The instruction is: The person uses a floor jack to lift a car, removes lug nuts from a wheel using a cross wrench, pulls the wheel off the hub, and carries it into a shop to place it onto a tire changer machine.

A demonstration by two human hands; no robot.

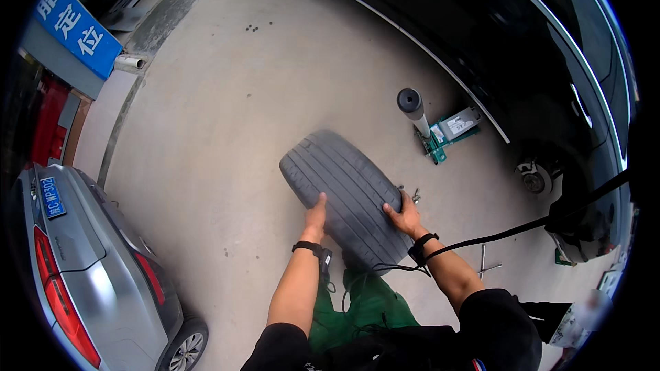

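Observation:
A worn black tyre [344, 189], tread facing up, is between my two hands in front of my legs. My left hand [315, 220] grips its left side, thumb on the edge of the tread. On the right side my right hand [404, 218] holds it the same way. Whether the tyre touches the ground I cannot tell. Its sidewalls and most of my fingers are hidden. Small metal pieces [416, 196] lie on the ground just beyond my right hand.
A green and grey floor jack [450, 127] stands by a black car [474, 34] at right, whose wheel hub [533, 177] is bare. A cross wrench [482, 262] lies right of my arm. A silver car [110, 268] is at left. A person [581, 319] is at lower right.

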